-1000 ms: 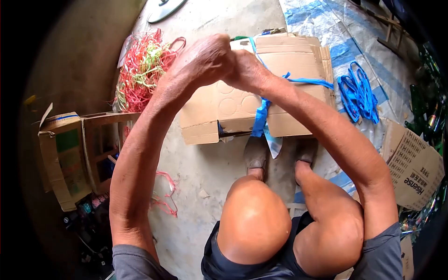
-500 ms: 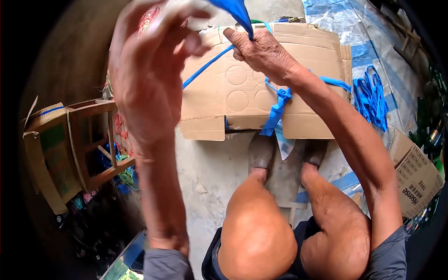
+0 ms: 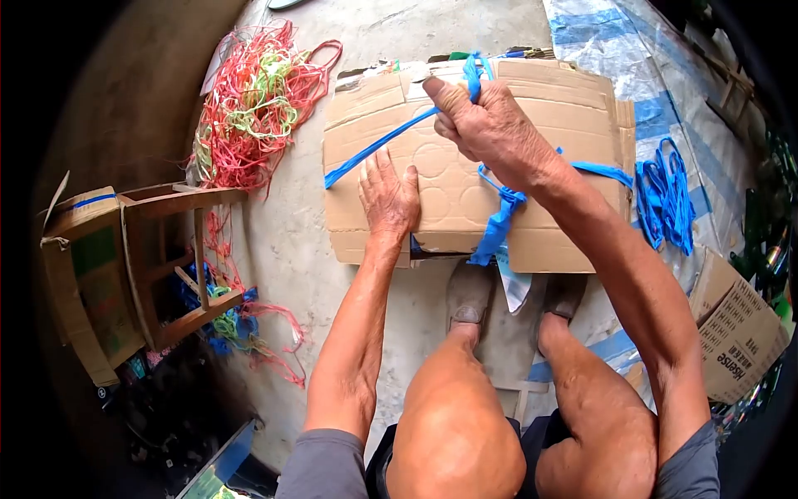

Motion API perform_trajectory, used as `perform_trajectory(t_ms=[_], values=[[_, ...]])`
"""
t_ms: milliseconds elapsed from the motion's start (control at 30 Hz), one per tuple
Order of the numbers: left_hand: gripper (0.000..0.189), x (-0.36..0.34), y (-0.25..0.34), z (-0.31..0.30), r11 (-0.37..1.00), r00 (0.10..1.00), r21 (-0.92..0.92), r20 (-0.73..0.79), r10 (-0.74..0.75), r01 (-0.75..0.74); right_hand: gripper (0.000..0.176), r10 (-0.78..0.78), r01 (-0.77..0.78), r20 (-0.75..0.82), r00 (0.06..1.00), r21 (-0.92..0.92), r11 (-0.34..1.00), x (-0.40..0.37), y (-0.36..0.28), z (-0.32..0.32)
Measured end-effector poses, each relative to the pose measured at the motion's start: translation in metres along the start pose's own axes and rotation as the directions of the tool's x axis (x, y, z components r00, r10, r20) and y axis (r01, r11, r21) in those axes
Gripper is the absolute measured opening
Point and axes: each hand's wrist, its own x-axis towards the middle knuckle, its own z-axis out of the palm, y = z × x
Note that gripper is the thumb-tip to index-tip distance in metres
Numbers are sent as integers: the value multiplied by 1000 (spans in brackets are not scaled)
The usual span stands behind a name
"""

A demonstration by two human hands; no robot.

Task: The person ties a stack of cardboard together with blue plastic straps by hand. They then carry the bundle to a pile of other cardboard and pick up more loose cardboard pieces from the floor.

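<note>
A stack of flattened cardboard (image 3: 553, 108) lies on the floor in front of my feet. Blue strap (image 3: 382, 145) runs round it, tied in a knot near the front edge with a tail hanging down. My right hand (image 3: 486, 121) is closed around the strap above the stack, pulling it taut toward the left edge. My left hand (image 3: 389, 195) rests flat on the cardboard, fingers stretched out, just below the taut strap. To the right of the stack lies a loose bundle of the same blue strap (image 3: 665, 195).
A tangled heap of red and green strings (image 3: 258, 108) lies at the upper left. Below it stands a wooden frame (image 3: 187, 320) beside a cardboard box (image 3: 91, 274). A Hisense carton (image 3: 740, 341) and glass bottles sit at the right, near a blue-and-white sheet (image 3: 598, 29).
My left hand has come down from in front of the camera onto the cardboard. My right hand keeps its hold, while the strap's blue end no longer stretches up out of view.
</note>
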Motion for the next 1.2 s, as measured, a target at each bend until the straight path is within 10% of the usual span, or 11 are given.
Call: perform_trajectory(t_ms=[233,467,733,900,933,1000,1200], values=[[70,-2,-16,21,998,1000,53,15,22,-23,33,-210,211,21,977,-105,972,-1,5,19],[72,0,-13,11,999,999,-22,33,-24,25,40,111,-111,14,994,206,972,-10,1,11],[66,-4,18,-31,928,958,-365,-233,-168,74,54,145,-136,-34,989,191,972,1,-4,-12],[53,23,42,-77,956,858,-205,-508,80,-210,53,138,-133,-24,990,147,980,3,-11,-15],[32,33,41,-81,954,819,89,-495,291,-286,53,144,-140,-18,989,151,979,4,-9,-14],[24,34,52,-74,825,971,-534,-231,68,-185,53,143,-140,-13,990,151,979,8,-9,-19],[33,55,69,-69,873,988,-465,-103,115,-150,49,103,-94,-24,994,242,966,9,-8,-32]])
